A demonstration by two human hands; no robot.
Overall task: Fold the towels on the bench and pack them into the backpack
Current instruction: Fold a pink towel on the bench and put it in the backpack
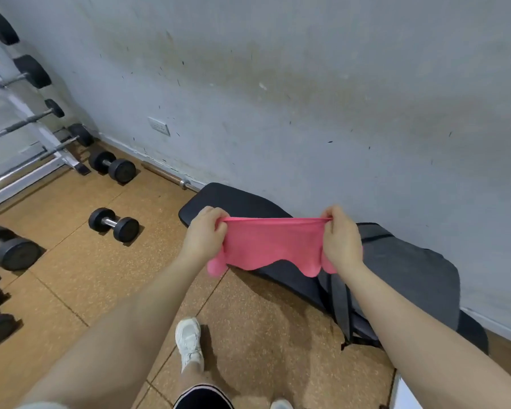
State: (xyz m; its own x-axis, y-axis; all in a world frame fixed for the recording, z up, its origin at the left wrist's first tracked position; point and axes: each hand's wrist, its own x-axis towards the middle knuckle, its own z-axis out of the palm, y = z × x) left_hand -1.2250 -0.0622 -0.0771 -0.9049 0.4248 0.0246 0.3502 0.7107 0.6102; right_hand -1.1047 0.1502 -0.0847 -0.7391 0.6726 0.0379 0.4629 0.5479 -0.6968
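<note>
Head view, looking down past two bare forearms: a pink towel (270, 243) is held up in the air over the near edge of a black padded bench (242, 202), stretched out between both hands. The cloth is a flat, bright coral pink with a thin rolled hem along its taut top edge. Its lower edge hangs loose and wavy, dipping into rounded lobes at each side and rising in the middle. It looks thin and smooth, with no pattern, label or print that can be made out.

The left hand (205, 236) pinches the towel's upper left corner, its fingers curled over the hem. The right hand (341, 239) pinches the upper right corner in the same way, thumb and fingers closed on the fabric.

A dark grey backpack (407, 270) lies on the right part of the bench, against the pale scuffed wall (307, 98), with one strap hanging down over the bench's front edge. No logo or writing on it can be read.

On the tan speckled floor (101, 276) to the left lie several black dumbbells (113, 224), near a rack of barbells (21, 119). A white wall socket (159, 126) sits low on the wall. One white sneaker (188, 342) shows below the arms.
</note>
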